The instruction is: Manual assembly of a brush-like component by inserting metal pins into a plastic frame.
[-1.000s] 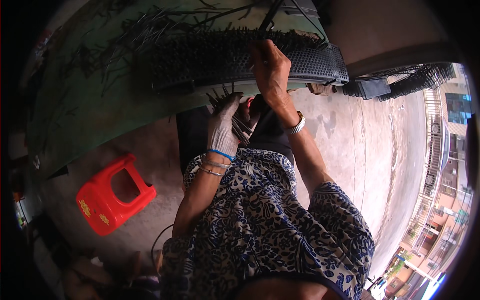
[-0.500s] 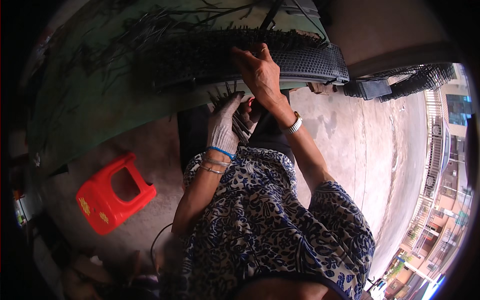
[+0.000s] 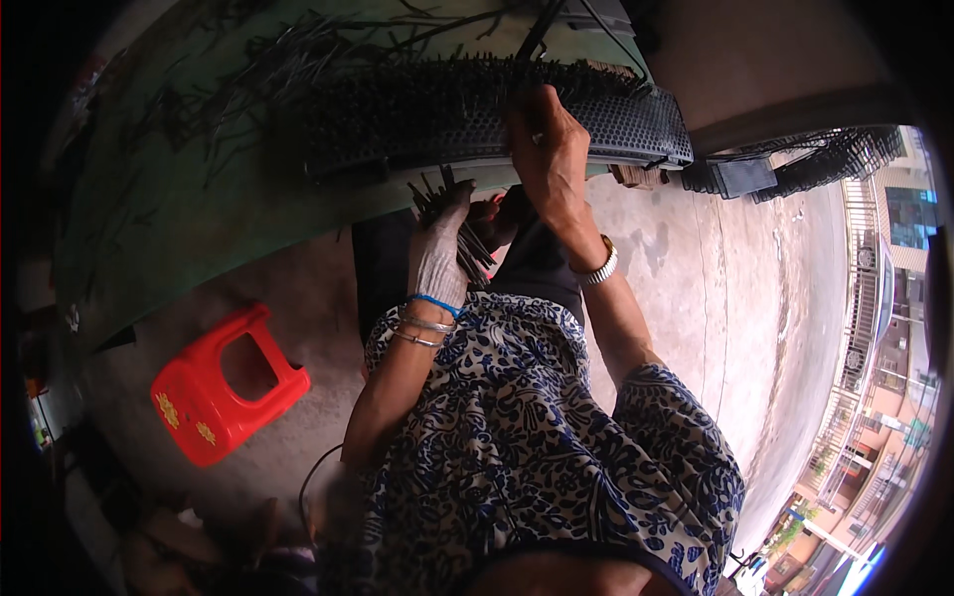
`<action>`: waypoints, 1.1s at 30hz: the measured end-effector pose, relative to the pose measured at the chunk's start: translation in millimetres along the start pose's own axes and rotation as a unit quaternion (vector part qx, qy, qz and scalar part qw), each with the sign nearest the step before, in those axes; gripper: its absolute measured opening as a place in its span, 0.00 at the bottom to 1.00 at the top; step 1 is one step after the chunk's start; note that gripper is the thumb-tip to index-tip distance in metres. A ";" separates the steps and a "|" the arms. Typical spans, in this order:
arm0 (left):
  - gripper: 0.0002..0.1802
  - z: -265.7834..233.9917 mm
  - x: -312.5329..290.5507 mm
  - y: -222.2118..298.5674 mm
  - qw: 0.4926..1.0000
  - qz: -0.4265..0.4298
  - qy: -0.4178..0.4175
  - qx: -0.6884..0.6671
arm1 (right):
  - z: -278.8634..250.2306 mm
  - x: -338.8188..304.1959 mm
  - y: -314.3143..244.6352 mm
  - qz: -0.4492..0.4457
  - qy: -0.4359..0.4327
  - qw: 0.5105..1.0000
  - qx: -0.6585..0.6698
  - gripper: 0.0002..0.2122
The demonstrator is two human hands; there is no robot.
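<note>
Across the table's near edge lies a long black perforated panel (image 3: 626, 124), with rows of small round holes. Many thin dark strips (image 3: 417, 94) stand upright in its left and far parts. My left hand (image 3: 439, 238), in a pale knit glove with dark fingertips, is closed round a bundle of thin dark sticks (image 3: 477, 250) just below the panel's front edge. My bare right hand (image 3: 553, 154) is over the middle of the panel, its fingers pinched together at the holes. What sits between those fingertips is too dark to make out.
Loose dark strips (image 3: 288, 60) are strewn over the green tabletop (image 3: 179, 223) at the far left. A red plastic stool (image 3: 214, 397) is on the floor to the left. Black mesh racks (image 3: 835, 164) stand at the right beyond the table.
My right hand has shifted a little right and nearer along the panel, and its wrist has turned. My left hand stays in nearly the same spot with the bundle.
</note>
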State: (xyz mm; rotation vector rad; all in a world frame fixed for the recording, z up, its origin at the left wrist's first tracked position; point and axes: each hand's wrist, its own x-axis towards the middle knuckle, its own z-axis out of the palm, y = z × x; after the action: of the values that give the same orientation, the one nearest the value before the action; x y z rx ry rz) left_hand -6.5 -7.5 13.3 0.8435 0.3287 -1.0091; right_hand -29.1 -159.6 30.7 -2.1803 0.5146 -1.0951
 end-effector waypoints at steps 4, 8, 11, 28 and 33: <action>0.15 2.3 0.6 -2.0 1.000 0.007 -0.003 -0.016 | 18.2 4.0 -3.2 -0.080 0.050 0.995 0.015 0.04; 0.14 4.8 -2.1 -0.1 1.000 -0.006 0.011 -0.029 | 20.8 5.9 -4.9 -0.088 0.041 0.995 -0.009 0.05; 0.14 -4.2 4.0 -2.3 0.999 0.006 0.001 -0.039 | 20.5 6.6 -7.5 -0.081 0.038 0.996 0.020 0.05; 0.13 -4.6 1.8 -2.6 0.998 0.033 -0.002 0.060 | -15.1 -13.2 -15.6 0.132 -0.311 0.934 0.113 0.06; 0.12 -3.4 5.6 -4.0 0.999 0.030 -0.016 -0.029 | -14.7 -8.3 -14.1 0.116 -0.177 0.971 0.110 0.04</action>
State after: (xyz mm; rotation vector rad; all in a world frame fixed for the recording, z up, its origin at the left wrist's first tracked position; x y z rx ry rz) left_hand -6.6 -9.4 5.8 0.7797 0.3025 -0.9517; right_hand -45.0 -149.9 42.4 -1.9998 0.4478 -0.5890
